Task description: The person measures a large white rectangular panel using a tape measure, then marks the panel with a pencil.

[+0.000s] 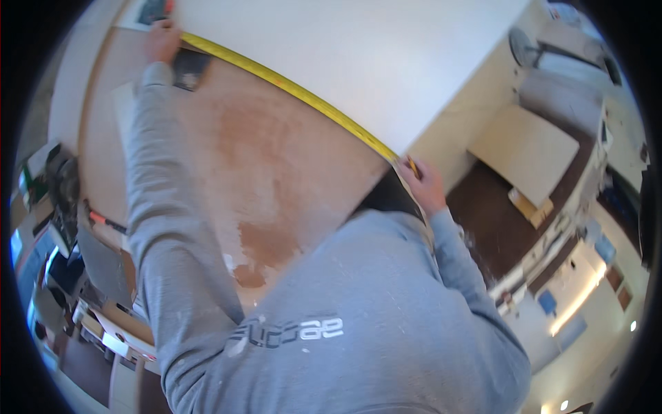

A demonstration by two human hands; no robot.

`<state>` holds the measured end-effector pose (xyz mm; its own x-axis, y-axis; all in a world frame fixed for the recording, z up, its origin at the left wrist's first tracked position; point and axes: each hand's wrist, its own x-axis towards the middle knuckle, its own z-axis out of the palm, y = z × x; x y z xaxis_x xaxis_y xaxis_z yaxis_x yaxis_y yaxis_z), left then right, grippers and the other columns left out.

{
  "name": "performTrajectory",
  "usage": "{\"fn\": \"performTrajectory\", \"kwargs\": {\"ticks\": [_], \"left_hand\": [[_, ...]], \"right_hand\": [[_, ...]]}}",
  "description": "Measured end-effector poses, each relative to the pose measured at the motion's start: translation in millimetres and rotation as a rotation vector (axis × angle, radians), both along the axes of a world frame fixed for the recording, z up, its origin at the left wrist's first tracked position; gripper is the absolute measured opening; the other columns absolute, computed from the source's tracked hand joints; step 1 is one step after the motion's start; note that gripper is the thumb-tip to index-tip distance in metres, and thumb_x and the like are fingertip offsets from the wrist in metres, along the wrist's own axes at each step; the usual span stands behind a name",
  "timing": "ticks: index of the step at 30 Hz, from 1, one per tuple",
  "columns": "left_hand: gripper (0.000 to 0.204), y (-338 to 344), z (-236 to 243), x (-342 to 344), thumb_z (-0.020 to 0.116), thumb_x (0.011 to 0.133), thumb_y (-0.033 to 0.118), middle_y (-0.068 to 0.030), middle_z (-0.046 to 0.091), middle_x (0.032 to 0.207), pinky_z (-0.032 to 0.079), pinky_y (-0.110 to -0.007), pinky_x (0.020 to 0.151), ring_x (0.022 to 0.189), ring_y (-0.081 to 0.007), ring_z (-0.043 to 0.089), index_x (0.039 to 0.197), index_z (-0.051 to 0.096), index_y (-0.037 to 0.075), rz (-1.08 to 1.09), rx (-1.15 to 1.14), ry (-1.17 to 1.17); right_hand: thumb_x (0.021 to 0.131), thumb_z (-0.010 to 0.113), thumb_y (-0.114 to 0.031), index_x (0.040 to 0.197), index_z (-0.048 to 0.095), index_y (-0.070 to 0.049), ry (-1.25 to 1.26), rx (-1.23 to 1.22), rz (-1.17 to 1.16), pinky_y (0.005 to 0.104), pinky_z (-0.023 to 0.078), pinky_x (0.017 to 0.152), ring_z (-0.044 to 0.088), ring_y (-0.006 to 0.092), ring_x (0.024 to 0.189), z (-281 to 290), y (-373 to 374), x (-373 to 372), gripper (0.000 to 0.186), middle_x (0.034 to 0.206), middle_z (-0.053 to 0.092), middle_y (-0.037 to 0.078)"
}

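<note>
A yellow tape measure (pixel 289 87) stretches in a slight curve along the edge of a large white board (pixel 345 48). At the far left end of the tape, my left hand (pixel 163 43) is closed on it; the fingers are somewhat blurred. A red and dark object (pixel 156 11) shows just beyond that hand. My right hand (pixel 423 185) pinches the tape near the board's closest corner. Between its fingers also sits a thin yellow and black pencil (pixel 414 167). Beneath the board lies a worn brown tabletop (pixel 276 152) with pale patches.
A dark flat square piece (pixel 190 69) lies on the tabletop near my left wrist. A red-and-black handled tool (pixel 105 221) is at the left edge. To the right, a pale panel (pixel 531 152) lies over a dark brown surface (pixel 507 207). Cluttered benches fill the left side.
</note>
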<state>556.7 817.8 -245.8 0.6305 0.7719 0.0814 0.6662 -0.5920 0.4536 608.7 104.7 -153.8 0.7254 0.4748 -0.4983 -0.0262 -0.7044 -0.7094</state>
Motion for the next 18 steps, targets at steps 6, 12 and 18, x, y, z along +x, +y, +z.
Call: {"fn": "performTrajectory", "kwargs": {"ticks": [6,12,18], "left_hand": [[0.044,-59,3,22,0.072,0.079,0.026,-0.0208,0.075,0.119,0.054,-0.045,0.101,0.114,-0.0386,0.07,0.118,0.072,0.007,0.062,-0.091,-0.038],[0.042,-56,13,12,0.07,0.081,0.026,-0.0205,0.075,0.116,0.054,-0.046,0.1,0.113,-0.0397,0.07,0.12,0.07,0.008,0.076,-0.097,-0.061],[0.036,-72,18,16,0.068,0.086,0.023,-0.0178,0.075,0.1,0.057,-0.043,0.09,0.096,-0.0334,0.074,0.118,0.07,0.006,0.113,-0.045,-0.066]], "right_hand": [[0.099,0.074,-0.021,0.109,0.073,0.004,-0.029,-0.03,-0.044,0.0295,0.053,0.075,0.062,0.0087,0.08,10,-22,-8,0.027,0.087,0.071,0.006],[0.106,0.068,-0.019,0.109,0.072,0.003,-0.153,-0.156,-0.111,0.0273,0.052,0.078,0.062,0.009,0.083,45,5,15,0.022,0.092,0.071,0.004],[0.112,0.053,-0.012,0.105,0.067,0.003,-0.4,0.253,0.012,0.0316,0.051,0.078,0.061,0.0147,0.084,52,114,56,0.021,0.091,0.067,0.005]]}}
